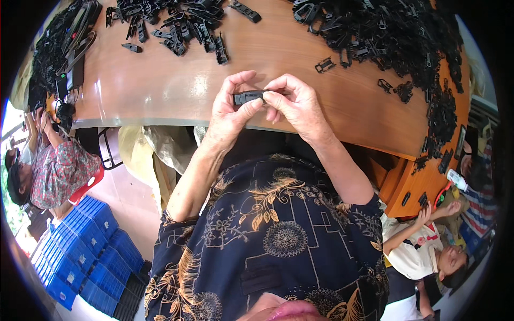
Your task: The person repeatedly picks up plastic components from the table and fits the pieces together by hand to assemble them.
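Note:
Just above the near edge of the wooden table, both my hands hold one small black plastic part (247,97), long and narrow. My left hand (231,104) grips its left end, with the thumb along the near side. At the right end, the thumb and fingers of my right hand (296,104) pinch it, hiding that end. Beyond my hands lies a loose pile of black plastic clip-like parts (184,27). To the right spreads a larger heap of black frame-like pieces (375,43), with one small open frame (324,65) lying apart at its near side.
The brown wooden table (144,80) curves around me. More black parts and a dark case (72,75) sit at its left end. Blue crates (88,251) are stacked on the floor at left. One person (59,171) sits at left, another (423,246) at right.

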`<state>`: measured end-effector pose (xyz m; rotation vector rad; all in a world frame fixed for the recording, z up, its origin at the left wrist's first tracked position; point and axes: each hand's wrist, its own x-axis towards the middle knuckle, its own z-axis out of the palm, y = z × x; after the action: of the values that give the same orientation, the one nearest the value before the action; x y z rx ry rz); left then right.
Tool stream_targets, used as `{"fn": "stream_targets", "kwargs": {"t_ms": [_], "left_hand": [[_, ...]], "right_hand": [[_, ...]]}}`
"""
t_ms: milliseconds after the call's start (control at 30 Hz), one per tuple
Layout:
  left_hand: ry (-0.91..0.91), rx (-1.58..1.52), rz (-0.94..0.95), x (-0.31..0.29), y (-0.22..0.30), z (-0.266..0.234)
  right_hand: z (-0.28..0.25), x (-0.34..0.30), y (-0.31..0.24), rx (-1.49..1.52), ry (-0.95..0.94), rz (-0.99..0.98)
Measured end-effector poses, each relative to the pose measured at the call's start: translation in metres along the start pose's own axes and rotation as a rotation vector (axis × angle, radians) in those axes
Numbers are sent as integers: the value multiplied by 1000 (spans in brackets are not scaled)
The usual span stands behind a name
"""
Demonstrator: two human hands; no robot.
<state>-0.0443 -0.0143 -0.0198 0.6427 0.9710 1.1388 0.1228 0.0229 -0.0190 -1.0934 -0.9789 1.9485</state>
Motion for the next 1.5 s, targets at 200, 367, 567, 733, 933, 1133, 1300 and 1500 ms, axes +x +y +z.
{"fn": "stream_targets", "kwargs": {"t_ms": [200, 367, 567, 733, 933, 1133, 1300, 1500], "left_hand": [[-10, 54, -10, 1, 1, 5], [-49, 10, -34, -7, 7, 14], [-58, 190, 5, -17, 8, 17], [-5, 248, 51, -23, 7, 16], [8, -72, -58, -14, -5, 18], [24, -316, -333, 10, 2, 15], [-167, 142, -211, 38, 4, 39], [-85, 1274, 498, 95, -10, 83]], "right_hand": [[-7, -4, 4, 14, -16, -78], [-19, -16, 4, 334, -124, 13], [-21, -25, 12, 349, -156, 68], [-5, -30, 11, 122, -60, -28], [-8, -34, 5, 54, -42, -67], [-67, -34, -28, -952, 457, -574], [-114, -15, -42, -1514, 602, -752], [-108, -19, -35, -1526, 435, -766]]}}
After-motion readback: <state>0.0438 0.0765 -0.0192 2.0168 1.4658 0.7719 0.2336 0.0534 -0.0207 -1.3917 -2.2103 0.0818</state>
